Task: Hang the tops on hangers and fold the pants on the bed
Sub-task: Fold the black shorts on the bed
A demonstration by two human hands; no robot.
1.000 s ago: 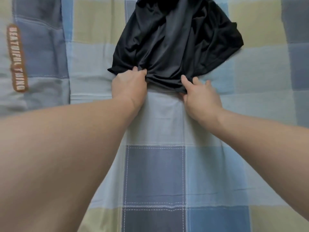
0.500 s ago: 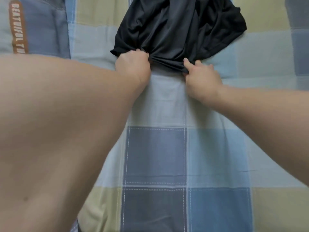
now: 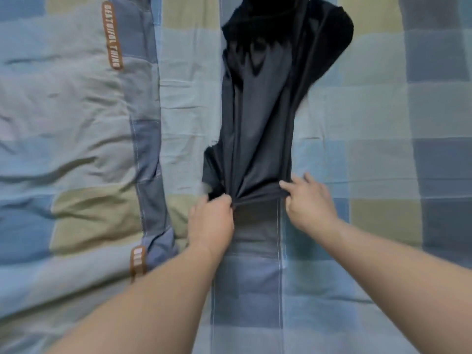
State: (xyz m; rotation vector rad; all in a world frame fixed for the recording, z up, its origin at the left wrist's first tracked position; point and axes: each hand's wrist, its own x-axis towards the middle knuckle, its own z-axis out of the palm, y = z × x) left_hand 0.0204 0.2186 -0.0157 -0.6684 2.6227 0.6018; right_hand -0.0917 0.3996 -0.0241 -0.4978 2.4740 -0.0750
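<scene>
While both hands hold its near edge, the black garment lies stretched out long on the bed. It runs from the hands up to the top of the picture. I cannot tell if it is a top or a pair of pants.

The left hand is closed in a fist, with its fingers curled round a bunch of the black cloth at the near left corner. Thin folds spread out from this fist like a fan. The right hand pinches the near right corner between thumb and first finger, and its other fingers stick out a little. Between the two hands the edge of the cloth is pulled in a tight line, lifted a bit off the sheet, with a dark shadow under it.

A small flap of the cloth sticks out to the left, just above the left hand. The far end is wider, bunched up and very dark, and it looks blurry.

The sheet on the bed has big squares of light blue, dark blue and pale yellow. On the left lies a crumpled blanket with the same kind of squares. It is beside the garment but not touching it, and a strip of sheet shows between them. One brown label with white letters sits near the top of the blanket, and a second brown label sits close to the left arm.
</scene>
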